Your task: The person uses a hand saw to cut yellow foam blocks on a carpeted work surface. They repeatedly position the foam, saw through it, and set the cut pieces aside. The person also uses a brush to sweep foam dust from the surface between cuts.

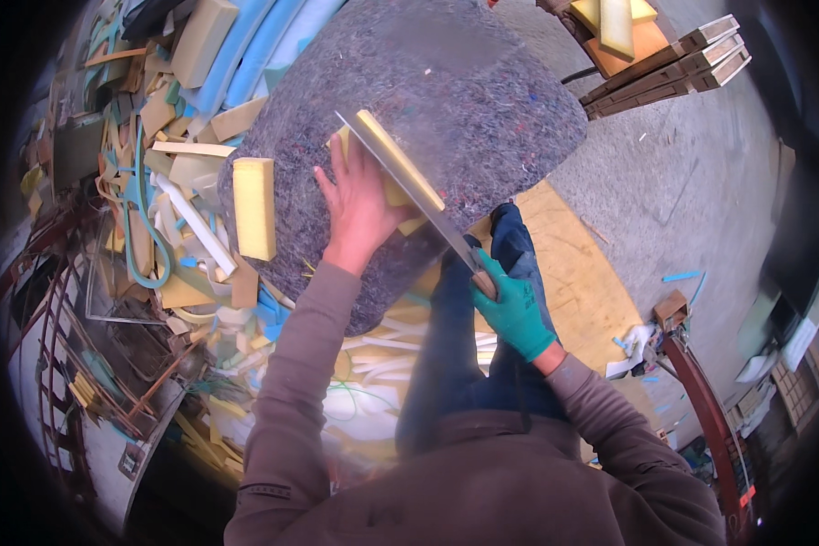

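Note:
My right hand, in a green glove, is closed around the wooden handle of a long-bladed knife. Its blade slants up to the left, with a yellow foam strip along its right side. On the blade's left, my bare left hand lies with fingers spread over a yellow foam block, mostly covered by the hand. Whether the blade has passed right through the foam cannot be seen. Beneath them is a mottled grey felt-like pad. Another yellow foam block sits near the pad's left edge.
Foam offcuts are heaped along the left, with blue foam lengths behind them. A tan sheet lies on the floor right of my legs. Wooden slats stick out at the upper right, near more yellow foam pieces.

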The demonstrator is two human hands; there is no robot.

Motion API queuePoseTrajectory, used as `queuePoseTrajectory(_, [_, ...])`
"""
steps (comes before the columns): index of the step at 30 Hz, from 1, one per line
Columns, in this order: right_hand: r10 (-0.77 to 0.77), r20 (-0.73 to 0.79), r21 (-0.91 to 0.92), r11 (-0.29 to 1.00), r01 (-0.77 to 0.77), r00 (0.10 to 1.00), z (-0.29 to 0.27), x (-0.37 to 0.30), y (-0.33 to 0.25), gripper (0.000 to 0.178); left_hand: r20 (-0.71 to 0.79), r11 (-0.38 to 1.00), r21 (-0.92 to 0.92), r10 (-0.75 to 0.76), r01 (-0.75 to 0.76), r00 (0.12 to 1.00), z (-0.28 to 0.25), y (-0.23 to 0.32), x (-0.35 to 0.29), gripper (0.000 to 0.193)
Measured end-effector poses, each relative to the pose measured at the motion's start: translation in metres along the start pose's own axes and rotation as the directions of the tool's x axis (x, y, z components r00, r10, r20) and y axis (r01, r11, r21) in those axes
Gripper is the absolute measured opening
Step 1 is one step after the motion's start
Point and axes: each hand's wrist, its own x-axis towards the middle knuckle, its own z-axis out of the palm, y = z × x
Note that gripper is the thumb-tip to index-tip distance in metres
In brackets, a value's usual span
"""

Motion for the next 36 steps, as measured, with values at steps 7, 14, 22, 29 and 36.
queuePoseTrajectory(7, [-0.055, -0.046, -0.016, 0.998, 0.054, 0.997, 0.001, 0.001, -0.006, 0.066, 0.017, 1.0, -0.03, 0.008, -0.008, 1.0, 0.001, -0.001, 0.002, 0.145])
queuePoseTrajectory(14, [-0.002, -0.03, 0.006, 1.0, 0.002, 1.0, -0.001, 0.006, -0.015, 0.069, 0.022, 1.0, -0.021, 0.007, -0.007, 1.0, 0.003, 0.0, 0.001, 0.147])
queuePoseTrajectory(22, [-0.034, -0.039, -0.052, 0.998, 0.032, 0.999, -0.002, 0.016, -0.028, 0.06, 0.032, 1.0, -0.007, 0.01, -0.01, 0.999, 0.003, 0.001, 0.002, 0.147])
queuePoseTrajectory(29, [-0.083, -0.065, -0.072, 0.994, 0.079, 0.994, -0.001, 0.023, -0.034, 0.055, 0.047, 1.0, 0.028, 0.011, -0.013, 0.999, 0.003, 0.0, 0.003, 0.144])
queuePoseTrajectory(36, [-0.048, -0.023, -0.107, 0.993, 0.045, 0.999, 0.001, 0.033, -0.039, 0.065, 0.052, 1.0, 0.014, 0.0, -0.001, 0.999, 0.005, -0.001, 0.003, 0.146])
